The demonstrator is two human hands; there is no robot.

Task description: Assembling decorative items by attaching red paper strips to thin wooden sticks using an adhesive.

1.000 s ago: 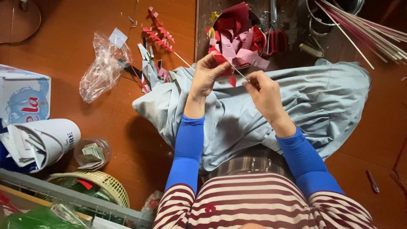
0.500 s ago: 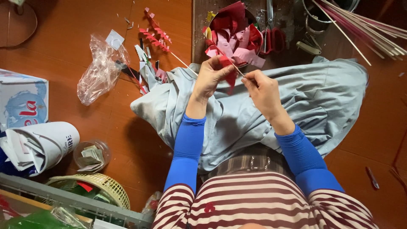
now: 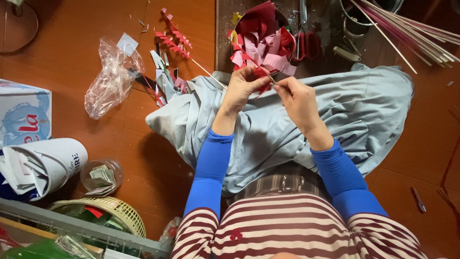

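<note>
- The person sits on the floor (image 3: 62,52) with a grey cloth (image 3: 364,110) spread over the lap; both forearms in blue sleeves reach forward and angle inward, so the hands meet above the far edge of the cloth.
- The left hand (image 3: 242,88) is curled, thumb and fingertips pinched on a small red paper piece (image 3: 261,74) wrapped at the stick.
- The right hand (image 3: 297,96) is half closed, thumb and forefinger pinching the thin stick (image 3: 270,77) just beside the left hand's fingertips.
- Only a short pale stretch of the stick shows between the hands; its long axis runs slantwise, from the left hand's fingers down toward the right hand. Where its ends lie I cannot tell.
- The red piece looks crumpled and jagged, hanging a little below the fingers.
- Just beyond the hands, a bowl of red and pink paper scraps (image 3: 263,38).
- Further off, red-handled scissors (image 3: 306,41), and a bundle of long sticks (image 3: 407,29) at the far right corner of the floor.
</note>
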